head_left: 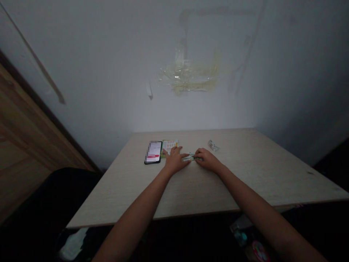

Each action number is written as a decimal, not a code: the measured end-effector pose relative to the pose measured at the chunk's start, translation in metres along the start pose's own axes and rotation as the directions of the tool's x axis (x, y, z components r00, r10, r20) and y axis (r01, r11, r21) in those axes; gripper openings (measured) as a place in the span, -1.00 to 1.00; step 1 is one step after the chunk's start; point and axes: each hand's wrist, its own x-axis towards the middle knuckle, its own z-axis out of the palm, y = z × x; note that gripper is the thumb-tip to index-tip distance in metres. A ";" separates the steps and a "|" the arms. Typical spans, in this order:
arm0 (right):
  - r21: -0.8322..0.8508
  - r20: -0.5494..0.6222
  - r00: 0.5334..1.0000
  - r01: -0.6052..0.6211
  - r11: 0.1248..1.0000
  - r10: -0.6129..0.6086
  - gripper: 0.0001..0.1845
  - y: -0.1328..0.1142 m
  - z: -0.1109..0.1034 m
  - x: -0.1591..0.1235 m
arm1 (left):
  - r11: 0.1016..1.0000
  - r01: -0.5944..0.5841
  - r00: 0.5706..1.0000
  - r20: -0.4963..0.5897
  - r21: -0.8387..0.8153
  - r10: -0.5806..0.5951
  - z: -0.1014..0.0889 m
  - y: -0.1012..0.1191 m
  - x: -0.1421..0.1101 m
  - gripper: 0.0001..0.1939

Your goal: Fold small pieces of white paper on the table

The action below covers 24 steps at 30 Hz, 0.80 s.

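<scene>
A small, flat greenish-white piece [188, 158], which looks like printed paper, lies on the table between my hands. My left hand [173, 160] rests with its fingers spread; its thumb and index finger reach the left end of the piece, and the other fingers lie over a printed card or booklet [169, 145]. With bent fingers pressed together, my right hand [207, 159] pinches the piece's right end. What exactly is under the right fingertips is partly hidden.
A phone [153, 153] with a lit screen lies left of the booklet. Behind my right hand is a curled printed scrap [213, 146]. The pale wooden table [245, 156] meets a wall [114, 72] marked with old tape. Dim items [241, 237] sit below the table's front edge.
</scene>
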 end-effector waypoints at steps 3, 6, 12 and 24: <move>0.018 0.000 1.000 0.012 1.000 -0.012 -0.78 0.000 -0.001 -0.001 | 1.000 -0.016 0.999 0.045 0.000 0.016 -0.001 -0.002 0.001 -0.54; 0.028 0.000 1.000 0.010 1.000 -0.010 -0.79 0.002 0.000 -0.001 | 1.000 -0.029 0.997 0.065 -0.007 0.029 -0.001 -0.003 0.001 -0.55; 0.025 0.017 1.000 0.023 0.999 -0.023 -0.80 0.003 0.001 0.000 | 0.997 -0.069 0.997 0.030 -0.017 0.070 -0.001 -0.003 0.000 -0.62; -0.001 0.037 0.999 0.025 1.000 -0.025 -0.79 0.001 -0.003 0.001 | 0.989 -0.110 0.993 -0.054 -0.094 0.105 -0.002 -0.003 0.000 -0.75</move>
